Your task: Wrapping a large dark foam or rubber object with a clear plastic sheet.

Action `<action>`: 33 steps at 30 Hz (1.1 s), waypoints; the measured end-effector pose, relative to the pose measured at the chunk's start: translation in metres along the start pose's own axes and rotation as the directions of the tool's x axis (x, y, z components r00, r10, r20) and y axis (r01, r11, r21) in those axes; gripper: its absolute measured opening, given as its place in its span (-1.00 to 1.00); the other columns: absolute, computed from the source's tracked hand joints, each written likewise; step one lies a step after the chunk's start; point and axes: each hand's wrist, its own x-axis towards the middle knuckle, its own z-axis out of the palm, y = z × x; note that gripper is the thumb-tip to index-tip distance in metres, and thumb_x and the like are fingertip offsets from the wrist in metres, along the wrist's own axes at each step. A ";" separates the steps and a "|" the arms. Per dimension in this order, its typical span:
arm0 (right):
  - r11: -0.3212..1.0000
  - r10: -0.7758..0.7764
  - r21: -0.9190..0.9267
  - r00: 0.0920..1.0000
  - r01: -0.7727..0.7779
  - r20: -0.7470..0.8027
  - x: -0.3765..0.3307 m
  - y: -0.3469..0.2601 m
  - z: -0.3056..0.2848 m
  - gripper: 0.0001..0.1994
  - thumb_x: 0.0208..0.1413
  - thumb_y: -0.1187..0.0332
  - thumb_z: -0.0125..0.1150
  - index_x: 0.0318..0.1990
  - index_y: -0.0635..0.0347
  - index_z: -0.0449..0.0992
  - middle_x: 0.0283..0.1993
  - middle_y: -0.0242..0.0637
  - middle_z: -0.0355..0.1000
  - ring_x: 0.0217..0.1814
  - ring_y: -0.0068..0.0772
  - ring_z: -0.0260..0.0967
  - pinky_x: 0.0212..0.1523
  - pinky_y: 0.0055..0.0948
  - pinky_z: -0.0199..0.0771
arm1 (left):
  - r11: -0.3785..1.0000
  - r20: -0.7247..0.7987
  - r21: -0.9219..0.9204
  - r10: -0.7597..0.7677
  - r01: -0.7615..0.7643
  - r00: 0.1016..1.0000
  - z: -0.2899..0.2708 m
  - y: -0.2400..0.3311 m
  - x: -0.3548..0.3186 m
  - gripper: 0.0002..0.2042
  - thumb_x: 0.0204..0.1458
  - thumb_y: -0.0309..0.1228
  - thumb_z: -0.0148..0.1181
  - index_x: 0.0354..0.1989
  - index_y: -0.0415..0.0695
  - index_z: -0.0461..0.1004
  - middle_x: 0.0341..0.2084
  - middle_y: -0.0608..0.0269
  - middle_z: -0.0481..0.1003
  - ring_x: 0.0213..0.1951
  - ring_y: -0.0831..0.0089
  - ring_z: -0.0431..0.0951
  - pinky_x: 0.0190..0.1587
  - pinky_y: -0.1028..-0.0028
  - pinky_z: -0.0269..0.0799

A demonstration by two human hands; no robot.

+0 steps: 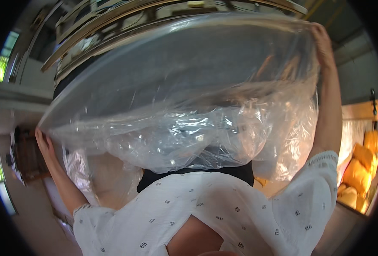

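A large clear plastic sheet or bag (163, 85) is stretched between my two hands, across the whole width in front of me. My left hand (44, 143) pinches its corner at the left, lower in the view. Up at the far right, my right hand (323, 42) grips the opposite corner, with that arm raised. The upper edge is pulled taut in a slanting line. Below it the film hangs in loose, shiny folds against my body. Whether it is a bag or a single sheet I cannot tell.
Behind the film stands a long table or rack with wooden rails (112, 19). Yellow-orange bundles (361, 160) lie at the right. A dark brown wooden piece of furniture (29, 155) is at the left, near bright windows (3, 57).
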 end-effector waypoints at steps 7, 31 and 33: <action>0.925 -0.088 -0.379 0.967 -0.011 -0.241 0.003 0.052 0.052 -0.85 0.12 0.32 0.05 -0.31 0.21 0.40 -0.46 -0.44 0.34 -0.40 -0.66 0.25 -0.33 -0.67 0.25 | 0.812 0.008 0.507 0.333 -0.291 0.943 0.071 -0.054 0.103 -0.76 0.01 -0.25 0.20 -0.25 -0.14 0.53 -0.36 0.39 0.49 -0.29 0.61 0.39 -0.19 0.61 0.29; 0.765 -0.135 -0.621 0.901 -0.169 -0.412 0.031 0.082 0.071 -0.58 -0.20 0.06 0.27 -0.40 0.27 0.36 -0.25 -0.17 0.27 -0.23 -0.25 0.22 -0.14 -0.36 0.25 | 0.554 -0.170 0.828 0.403 -0.092 0.899 0.131 -0.098 0.227 -0.49 -0.24 0.06 0.24 -0.42 -0.23 0.55 -0.38 0.15 0.53 -0.26 0.35 0.47 -0.11 0.42 0.28; 0.788 -0.099 -0.575 0.876 -0.221 -0.472 0.034 0.085 0.065 -0.58 -0.18 0.07 0.25 -0.39 0.28 0.36 -0.25 -0.14 0.28 -0.21 -0.19 0.22 -0.12 -0.33 0.23 | 0.772 -0.181 0.635 0.188 -0.031 0.965 0.128 -0.101 0.231 -0.58 -0.16 -0.08 0.21 -0.39 -0.27 0.47 -0.44 0.21 0.47 -0.44 0.46 0.42 -0.37 0.49 0.35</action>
